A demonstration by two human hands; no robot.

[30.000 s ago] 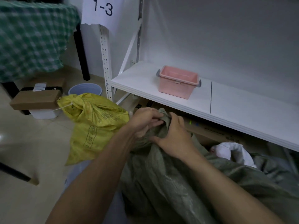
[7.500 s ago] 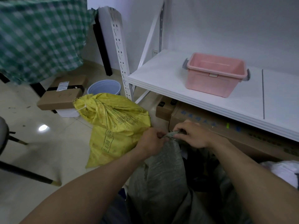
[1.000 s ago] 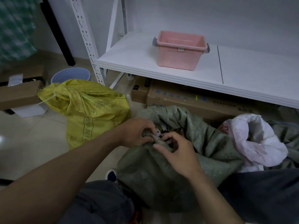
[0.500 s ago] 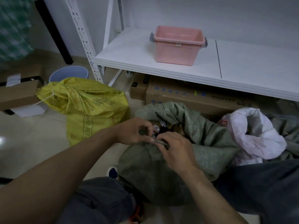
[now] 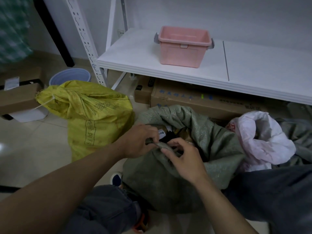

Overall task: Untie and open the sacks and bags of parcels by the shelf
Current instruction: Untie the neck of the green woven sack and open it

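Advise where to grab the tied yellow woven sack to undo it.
Pinch the bunched neck of the yellow woven sack at its upper left, just beside the pale string cinching it. Come from above and the front: the neck sticks out leftward toward the brown cardboard box, and the fabric tapers there.

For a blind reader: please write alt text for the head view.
The left hand and right hand hold the rim of an open olive sack of parcels. A tied yellow sack stands beside it; a pink bin sits on the shelf.
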